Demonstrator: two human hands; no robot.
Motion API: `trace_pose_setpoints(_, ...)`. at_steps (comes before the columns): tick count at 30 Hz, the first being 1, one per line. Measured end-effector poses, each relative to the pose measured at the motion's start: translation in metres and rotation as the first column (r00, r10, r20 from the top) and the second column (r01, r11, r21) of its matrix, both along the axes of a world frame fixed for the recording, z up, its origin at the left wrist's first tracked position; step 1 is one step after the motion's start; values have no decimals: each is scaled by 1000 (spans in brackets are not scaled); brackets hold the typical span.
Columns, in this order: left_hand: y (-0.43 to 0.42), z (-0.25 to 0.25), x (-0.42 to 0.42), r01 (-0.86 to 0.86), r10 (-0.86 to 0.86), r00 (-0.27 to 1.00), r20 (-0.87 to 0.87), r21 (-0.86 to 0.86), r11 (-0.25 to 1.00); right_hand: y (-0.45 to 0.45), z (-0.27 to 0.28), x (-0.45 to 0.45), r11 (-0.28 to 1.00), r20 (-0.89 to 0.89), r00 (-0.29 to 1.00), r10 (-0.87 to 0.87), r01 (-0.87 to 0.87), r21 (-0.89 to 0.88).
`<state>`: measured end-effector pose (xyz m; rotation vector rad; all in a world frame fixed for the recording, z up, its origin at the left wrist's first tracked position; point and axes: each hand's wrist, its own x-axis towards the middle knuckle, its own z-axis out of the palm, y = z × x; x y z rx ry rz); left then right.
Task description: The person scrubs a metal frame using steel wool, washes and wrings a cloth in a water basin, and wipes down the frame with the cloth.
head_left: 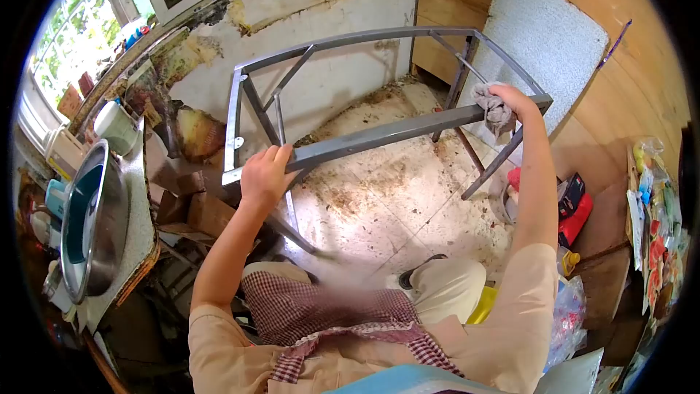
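A grey metal table frame (386,131) without a top stands upright before me, its front bar running between my hands. My left hand (264,175) is wrapped round the bar's left end, near the corner. At the right end, my right hand (514,100) presses a crumpled grey rag (493,111) against the same bar, its fingers closed on the cloth. Part of the rag hangs below the bar. Thin diagonal braces join the frame to its legs, and the floor shows through the open middle.
On the left, a steel basin (91,219) sits on a worn counter (135,211) above cardboard boxes (208,208). A speckled board (543,44) leans on the right wall. Near my right knee are a red and black box (576,211) and plastic bags (569,314). Dirt spots the tiled floor (379,211).
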<state>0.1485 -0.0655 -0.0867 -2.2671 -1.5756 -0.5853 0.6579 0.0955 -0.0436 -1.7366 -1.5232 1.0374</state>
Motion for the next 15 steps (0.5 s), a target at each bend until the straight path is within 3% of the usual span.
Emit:
trace_pose_setpoints(1,4,-4,-2,16,-16,1000,-7,45,999,7,-5,2,999,99,994,48,-48,-3)
trace_pose_setpoints(2,9,-6,-6,39,-37,999,-21,91,995,11,-17,1,989,53,992,115,-120,85)
trace_pose_setpoints(4,26,-12,-20,78,-70,996,-56,158,984,-17,-17,-7,980,50,998,26,-35,196)
trace_pose_setpoints(7,68,-12,-39,33,-17,988,-152,102,994,-60,-5,-38,960,72,997,-28,7,279)
trace_pose_setpoints(9,118,-15,-49,-189,191,917,-351,42,981,-60,-13,-35,964,82,997,-7,-15,264)
trace_pose_setpoints(10,130,-9,-48,-301,303,908,-290,53,952,-63,-18,-40,964,-18,997,-70,72,255)
trace_pose_setpoints(11,146,-20,-51,-365,421,863,-280,232,902,-74,-18,-45,957,-53,996,-67,79,279)
trace_pose_setpoints(12,164,-22,-51,-459,501,843,-193,227,859,-88,-16,-48,947,-89,994,-70,94,306)
trace_pose_setpoints(13,166,-21,-35,-419,455,879,-144,226,880,-102,-13,-44,934,-128,989,-76,115,338)
trace_pose_setpoints(14,161,-15,-14,-377,405,909,-98,223,899,-119,-9,-34,886,-40,990,-134,137,442)
trace_pose_setpoints(15,155,-11,8,-333,352,934,-53,220,917,-148,1,-26,872,-175,972,-156,219,437)
